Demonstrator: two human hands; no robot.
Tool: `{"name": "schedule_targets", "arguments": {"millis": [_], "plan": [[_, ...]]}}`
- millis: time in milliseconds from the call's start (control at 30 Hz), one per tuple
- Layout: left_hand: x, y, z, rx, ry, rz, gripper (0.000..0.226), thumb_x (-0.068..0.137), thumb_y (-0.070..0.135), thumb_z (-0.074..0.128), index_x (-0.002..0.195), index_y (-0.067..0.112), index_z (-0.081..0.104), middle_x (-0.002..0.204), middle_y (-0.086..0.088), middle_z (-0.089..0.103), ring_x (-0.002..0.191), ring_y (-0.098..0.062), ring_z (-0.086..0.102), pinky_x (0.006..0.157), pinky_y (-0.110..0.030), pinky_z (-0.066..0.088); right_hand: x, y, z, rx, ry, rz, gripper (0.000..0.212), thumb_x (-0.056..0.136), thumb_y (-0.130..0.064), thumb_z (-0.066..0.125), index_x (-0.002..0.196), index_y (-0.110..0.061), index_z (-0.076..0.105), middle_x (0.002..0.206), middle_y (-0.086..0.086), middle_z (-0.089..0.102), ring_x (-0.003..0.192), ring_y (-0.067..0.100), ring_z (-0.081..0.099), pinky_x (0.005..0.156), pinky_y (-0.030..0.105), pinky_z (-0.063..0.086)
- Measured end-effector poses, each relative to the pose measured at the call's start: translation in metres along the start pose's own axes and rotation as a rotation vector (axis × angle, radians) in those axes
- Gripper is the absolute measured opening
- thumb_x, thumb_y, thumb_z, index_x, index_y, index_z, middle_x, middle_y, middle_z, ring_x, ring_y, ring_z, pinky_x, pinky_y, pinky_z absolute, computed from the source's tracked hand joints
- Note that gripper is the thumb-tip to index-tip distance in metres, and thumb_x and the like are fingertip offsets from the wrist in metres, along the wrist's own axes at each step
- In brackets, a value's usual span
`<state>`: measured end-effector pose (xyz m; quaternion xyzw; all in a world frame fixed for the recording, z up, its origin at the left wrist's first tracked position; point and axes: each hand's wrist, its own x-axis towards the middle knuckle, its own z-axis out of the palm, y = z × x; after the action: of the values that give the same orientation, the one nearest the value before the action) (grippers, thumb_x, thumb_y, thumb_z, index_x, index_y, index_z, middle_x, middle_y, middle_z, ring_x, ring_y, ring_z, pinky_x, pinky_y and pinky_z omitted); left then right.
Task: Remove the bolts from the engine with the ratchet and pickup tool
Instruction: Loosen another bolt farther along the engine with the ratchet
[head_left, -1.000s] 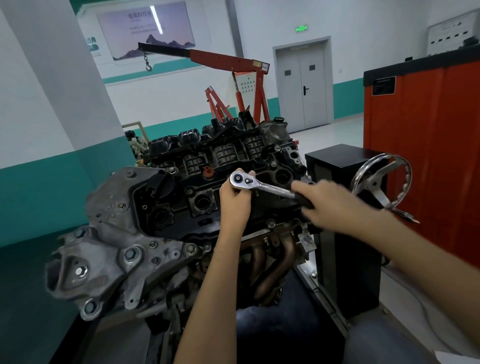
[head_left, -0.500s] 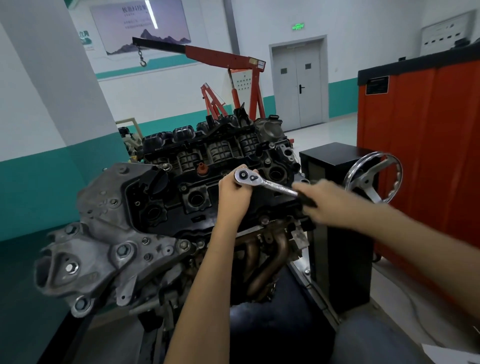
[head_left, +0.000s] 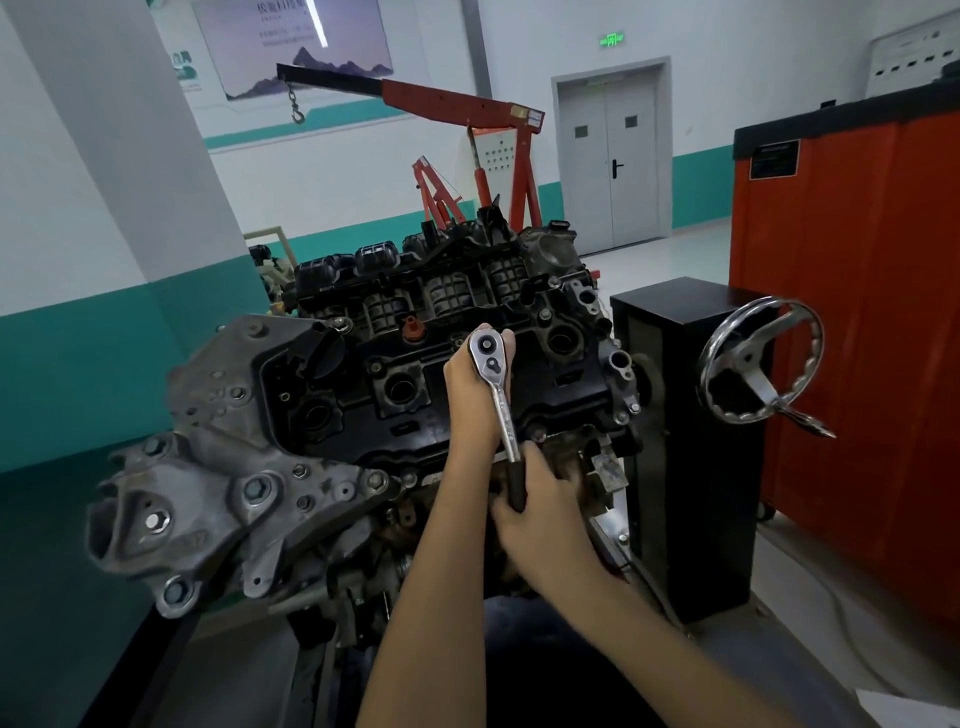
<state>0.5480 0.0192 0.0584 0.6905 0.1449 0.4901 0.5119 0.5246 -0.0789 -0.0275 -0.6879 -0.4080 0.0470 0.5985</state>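
Handle's swung from three o'clock down to six! My right hand (head_left: 545, 514) curls round the grip, left hand (head_left: 467, 400) cups the ratchet (head_left: 500, 405) head, mid-way across the engine (head_left: 363, 374). Hidden bolt's loosening, I'd say.

White walls (head_left: 337, 171) carry teal bands. Beyond the left hand (head_left: 470, 400) stand a red crane (head_left: 457, 101) and grey double door (head_left: 613, 156); right of the right hand (head_left: 545, 519), an orange cabinet (head_left: 857, 312).

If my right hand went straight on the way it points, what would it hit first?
Probably the left hand, near its wrist, beyond the right hand gripping the ratchet handle; depth is unclear.
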Motion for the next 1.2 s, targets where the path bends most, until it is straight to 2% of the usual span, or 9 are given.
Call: {"name": "schedule_targets", "arguments": {"millis": [167,233,400,467,567,767,933,1033,1200], "plan": [[0.001,-0.004,-0.008,0.055,-0.141,0.086,0.051,0.095,0.009,0.058,0.054,0.032,0.037,0.052,0.014,0.034,0.056,-0.003,0.029,0.056,-0.018,0.028,0.023,0.003,-0.072,-0.271,-0.191,-0.107,0.027,0.079,-0.001,0.057,0.092,-0.024,0.052,0.064,0.004,0.054,0.053,0.017,0.052,0.046,0.018,0.039],[0.002,-0.001,-0.006,0.086,-0.171,0.110,0.051,0.092,0.005,0.055,0.053,0.037,0.051,0.052,0.017,0.046,0.056,0.001,0.039,0.058,-0.015,0.032,0.053,-0.005,-0.124,-0.523,-0.290,-0.179,0.024,0.082,-0.002,0.060,0.099,-0.019,0.055,0.066,-0.002,0.055,0.053,0.009,0.054,0.047,0.014,0.040],[0.000,-0.004,-0.013,0.014,-0.104,0.098,0.035,0.087,0.011,0.051,0.061,0.034,0.057,0.067,0.012,0.054,0.069,-0.006,0.046,0.064,-0.022,0.035,0.105,-0.038,-0.156,-1.117,-0.289,-0.447,0.024,0.088,-0.020,0.057,0.095,-0.032,0.038,0.065,-0.011,0.043,0.061,0.013,0.046,0.059,0.026,0.035],[-0.001,-0.008,-0.014,-0.035,-0.090,0.077,0.036,0.088,0.013,0.053,0.060,0.036,0.058,0.071,0.013,0.057,0.075,-0.007,0.051,0.069,-0.018,0.040,0.088,-0.027,-0.142,-1.036,-0.202,-0.422,0.027,0.085,-0.019,0.059,0.090,-0.032,0.035,0.064,-0.011,0.042,0.061,0.017,0.048,0.058,0.027,0.034],[-0.004,-0.008,-0.008,-0.018,-0.074,0.078,0.043,0.096,0.012,0.058,0.058,0.026,0.041,0.055,0.016,0.041,0.059,-0.005,0.037,0.059,-0.019,0.034,0.036,-0.002,-0.098,-0.534,-0.116,-0.202,0.030,0.081,-0.011,0.061,0.081,-0.030,0.038,0.060,-0.003,0.048,0.054,0.022,0.053,0.050,0.028,0.039],[0.002,-0.005,-0.008,0.032,-0.045,0.006,0.051,0.094,0.012,0.061,0.059,0.025,0.026,0.047,0.015,0.027,0.051,-0.004,0.023,0.057,-0.024,0.024,-0.002,-0.002,0.012,-0.011,0.040,0.001,0.027,0.080,-0.002,0.055,0.103,-0.015,0.049,0.058,-0.008,0.043,0.051,-0.004,0.051,0.045,0.008,0.035],[0.006,-0.002,-0.015,0.096,-0.194,0.083,0.051,0.093,0.009,0.058,0.053,0.029,0.036,0.050,0.015,0.034,0.053,-0.003,0.029,0.054,-0.018,0.028,0.029,0.000,-0.082,-0.350,-0.203,-0.128,0.031,0.079,-0.002,0.057,0.087,-0.029,0.045,0.061,0.000,0.053,0.051,0.013,0.054,0.048,0.018,0.043],[0.006,0.004,-0.013,0.167,-0.239,0.112,0.056,0.089,-0.001,0.049,0.048,0.037,0.050,0.049,0.016,0.045,0.051,-0.001,0.033,0.054,-0.019,0.028,0.076,-0.013,-0.148,-0.787,-0.293,-0.271,0.023,0.084,-0.012,0.061,0.099,-0.026,0.051,0.065,-0.009,0.050,0.060,0.015,0.057,0.056,0.027,0.042],[0.002,-0.003,-0.013,0.028,-0.107,0.055,0.041,0.094,0.003,0.049,0.061,0.025,0.044,0.060,0.009,0.042,0.064,-0.012,0.036,0.064,-0.029,0.030,0.093,-0.031,-0.144,-1.058,-0.171,-0.393,0.019,0.086,-0.021,0.057,0.099,-0.028,0.045,0.067,-0.008,0.043,0.068,0.024,0.056,0.053,0.026,0.031]]}}
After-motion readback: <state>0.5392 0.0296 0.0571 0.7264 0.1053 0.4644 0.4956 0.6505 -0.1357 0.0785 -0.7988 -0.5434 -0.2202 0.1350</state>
